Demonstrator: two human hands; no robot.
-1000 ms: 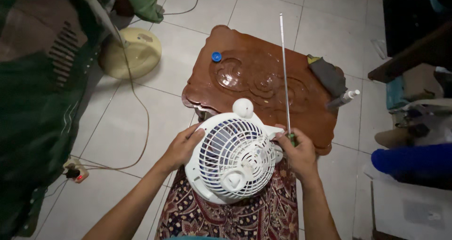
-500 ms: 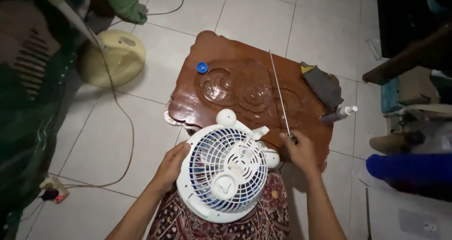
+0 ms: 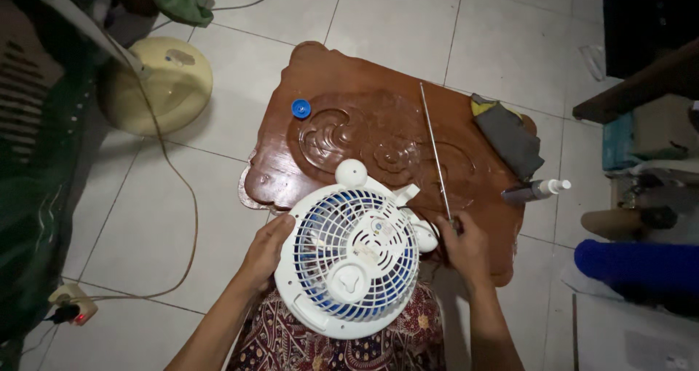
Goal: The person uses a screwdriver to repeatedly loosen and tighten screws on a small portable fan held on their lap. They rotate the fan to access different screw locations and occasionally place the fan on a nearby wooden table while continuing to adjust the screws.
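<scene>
Two grips unchanged | left hand [image 3: 263, 253] grasping fan [image 3: 352, 263] | right hand [image 3: 464, 249] clenched on rod [image 3: 435, 150]

Pale tile floor [image 3: 466, 29] with dark grout lines, dim light, corners in shadow. Low carved brown wooden table [image 3: 378, 123] mid-frame; on it a blue cap [image 3: 301, 108] near the left edge, a grey cloth [image 3: 510, 138] over something yellow at the right, and a spray bottle [image 3: 535, 190] lying on its side just below the cloth. Cream round base [image 3: 164, 87] on the floor at left with a cord [image 3: 191, 196] running to a power strip [image 3: 73, 307], green fabric [image 3: 36, 196] along the left edge, dark wooden furniture [image 3: 641, 87] at right, blue roll [image 3: 637, 263] lower right.
</scene>
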